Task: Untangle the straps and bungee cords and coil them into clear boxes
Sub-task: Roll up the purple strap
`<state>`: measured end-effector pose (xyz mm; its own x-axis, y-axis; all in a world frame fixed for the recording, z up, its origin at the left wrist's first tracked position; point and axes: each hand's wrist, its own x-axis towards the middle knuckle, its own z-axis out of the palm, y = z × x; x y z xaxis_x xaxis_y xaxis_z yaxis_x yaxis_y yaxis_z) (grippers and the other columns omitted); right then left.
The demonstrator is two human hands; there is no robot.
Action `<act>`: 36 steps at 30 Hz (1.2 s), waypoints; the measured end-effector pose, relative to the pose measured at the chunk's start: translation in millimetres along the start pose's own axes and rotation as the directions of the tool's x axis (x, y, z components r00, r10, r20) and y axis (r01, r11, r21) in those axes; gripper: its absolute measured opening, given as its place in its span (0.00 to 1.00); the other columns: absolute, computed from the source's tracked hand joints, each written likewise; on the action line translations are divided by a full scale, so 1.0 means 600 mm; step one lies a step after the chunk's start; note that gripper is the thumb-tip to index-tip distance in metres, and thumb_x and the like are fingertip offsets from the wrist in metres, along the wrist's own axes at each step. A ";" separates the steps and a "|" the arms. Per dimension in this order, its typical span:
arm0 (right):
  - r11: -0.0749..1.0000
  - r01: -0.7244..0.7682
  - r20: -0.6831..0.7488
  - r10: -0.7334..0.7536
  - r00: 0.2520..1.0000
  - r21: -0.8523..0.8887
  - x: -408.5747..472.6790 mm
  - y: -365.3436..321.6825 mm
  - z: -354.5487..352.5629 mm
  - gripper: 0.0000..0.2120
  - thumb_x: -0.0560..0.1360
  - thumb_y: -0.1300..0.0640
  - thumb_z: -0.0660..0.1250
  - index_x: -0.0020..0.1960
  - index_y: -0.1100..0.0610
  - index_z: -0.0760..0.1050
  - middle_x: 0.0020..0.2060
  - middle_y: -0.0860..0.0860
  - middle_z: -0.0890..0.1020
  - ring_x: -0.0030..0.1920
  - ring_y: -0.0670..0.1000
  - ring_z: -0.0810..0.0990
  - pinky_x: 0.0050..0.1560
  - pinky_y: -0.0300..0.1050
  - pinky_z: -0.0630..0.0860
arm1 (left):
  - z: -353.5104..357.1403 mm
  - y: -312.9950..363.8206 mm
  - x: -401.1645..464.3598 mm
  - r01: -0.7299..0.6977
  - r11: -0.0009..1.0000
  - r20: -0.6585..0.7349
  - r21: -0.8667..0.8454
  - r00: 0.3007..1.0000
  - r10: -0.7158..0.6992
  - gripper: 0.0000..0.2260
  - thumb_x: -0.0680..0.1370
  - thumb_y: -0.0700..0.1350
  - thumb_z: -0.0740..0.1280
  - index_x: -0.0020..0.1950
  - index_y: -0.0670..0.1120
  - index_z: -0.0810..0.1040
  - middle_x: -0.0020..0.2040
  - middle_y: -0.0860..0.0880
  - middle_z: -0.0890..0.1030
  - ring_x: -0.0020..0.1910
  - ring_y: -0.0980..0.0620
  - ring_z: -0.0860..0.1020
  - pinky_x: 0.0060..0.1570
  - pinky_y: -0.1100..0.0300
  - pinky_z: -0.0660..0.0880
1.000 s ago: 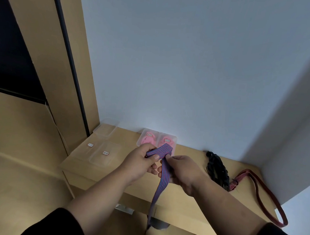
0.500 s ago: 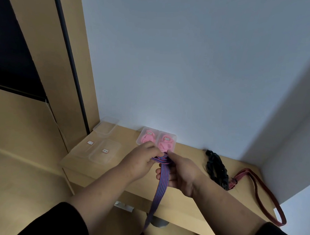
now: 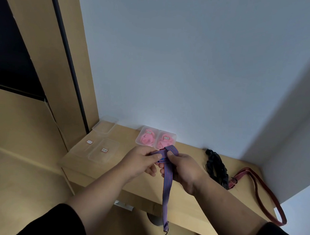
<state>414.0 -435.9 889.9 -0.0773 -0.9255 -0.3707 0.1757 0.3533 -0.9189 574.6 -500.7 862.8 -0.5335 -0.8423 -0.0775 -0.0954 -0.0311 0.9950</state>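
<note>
Two of my hands meet over the wooden shelf (image 3: pixel 196 210), and I place everything else from the striped strap between them. Far to the strap's left, three clear boxes sit on the shelf: one unlabelled box (image 3: pixel 105 126) at the back by the wall, and two labelled boxes (image 3: pixel 96 149) nearer me, side by side; I can make out nothing inside any of them. My left hand (image 3: pixel 140 162) is closed, thumb and fingers pinching the folded top of the blue and red striped strap (image 3: pixel 166 181). Just behind the strap's top, against the wall, two more clear boxes (image 3: pixel 156 137) stand touching each other, each holding a pink coil and bearing a small label. My right hand (image 3: pixel 182 169) is also closed on the strap, its thumb pressed over the fold. From my grip the strap hangs straight down past the shelf's front edge, flat and untwisted, ending in a small frayed tail. To the strap's right a black bundled cord (image 3: pixel 217 167) lies on the shelf, and beyond it a dark red strap (image 3: pixel 261 194) makes a long loop reaching the shelf's right end.
</note>
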 end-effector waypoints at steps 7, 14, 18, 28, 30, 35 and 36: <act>0.986 -0.162 0.000 0.162 0.987 -0.047 0.005 0.008 0.001 0.17 0.84 0.49 0.62 0.55 0.62 0.80 0.41 0.59 0.86 0.38 0.54 0.85 0.38 0.45 0.81 | 0.000 -0.016 0.010 -0.123 0.938 -0.183 0.325 0.965 0.190 0.08 0.76 0.41 0.70 0.43 0.53 0.84 0.34 0.49 0.82 0.34 0.53 0.82 0.39 0.52 0.81; 0.964 -0.255 0.107 0.247 0.963 0.076 0.006 0.007 -0.003 0.13 0.80 0.49 0.68 0.52 0.60 0.81 0.39 0.58 0.83 0.37 0.53 0.83 0.39 0.47 0.82 | 0.001 -0.021 -0.003 -0.346 0.664 -0.053 0.663 0.863 0.502 0.11 0.74 0.37 0.71 0.53 0.50 0.84 0.45 0.56 0.76 0.47 0.59 0.75 0.46 0.71 0.68; 0.967 -0.233 0.084 0.225 0.971 0.105 0.013 0.006 -0.002 0.22 0.83 0.41 0.61 0.50 0.59 0.83 0.39 0.59 0.82 0.37 0.53 0.83 0.39 0.47 0.82 | -0.004 -0.032 -0.005 -0.339 0.639 -0.052 0.690 0.858 0.511 0.14 0.73 0.32 0.69 0.56 0.44 0.84 0.51 0.53 0.77 0.50 0.57 0.76 0.49 0.72 0.68; 0.996 -0.076 0.030 0.075 0.997 0.046 0.018 0.015 -0.001 0.10 0.83 0.62 0.64 0.56 0.69 0.79 0.37 0.58 0.82 0.33 0.51 0.80 0.39 0.44 0.81 | -0.015 -0.043 -0.009 0.033 0.999 0.030 -0.002 0.999 -0.033 0.18 0.72 0.38 0.73 0.59 0.51 0.78 0.49 0.45 0.83 0.42 0.47 0.82 0.46 0.48 0.82; 0.998 -0.057 0.034 0.056 0.998 0.014 0.017 0.016 -0.002 0.09 0.83 0.63 0.64 0.55 0.69 0.79 0.40 0.60 0.82 0.34 0.50 0.80 0.41 0.43 0.81 | -0.017 -0.040 -0.011 0.122 0.980 0.073 -0.158 0.991 -0.111 0.10 0.76 0.40 0.72 0.57 0.43 0.80 0.42 0.44 0.82 0.36 0.48 0.80 0.40 0.51 0.81; 0.998 -0.038 -0.018 0.037 0.999 -0.052 0.016 0.020 -0.005 0.10 0.82 0.59 0.66 0.50 0.66 0.80 0.36 0.57 0.82 0.33 0.51 0.81 0.39 0.44 0.81 | -0.009 -0.032 0.000 0.046 0.977 -0.032 -0.206 0.998 -0.054 0.05 0.81 0.35 0.66 0.53 0.41 0.82 0.39 0.46 0.81 0.35 0.52 0.81 0.40 0.57 0.80; 0.997 -0.053 -0.037 0.051 0.998 -0.056 0.016 0.021 -0.004 0.11 0.82 0.58 0.66 0.49 0.65 0.80 0.35 0.57 0.82 0.32 0.51 0.81 0.37 0.45 0.81 | -0.008 -0.029 0.003 0.008 0.983 -0.052 -0.182 0.999 -0.018 0.06 0.80 0.34 0.67 0.52 0.42 0.83 0.39 0.46 0.82 0.37 0.52 0.81 0.41 0.58 0.80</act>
<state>413.4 -439.9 874.2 -0.1046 -0.9006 -0.4218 0.1244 0.4090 -0.9040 579.1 -503.9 845.6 -0.4876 -0.8682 -0.0920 0.0548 -0.1356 0.9892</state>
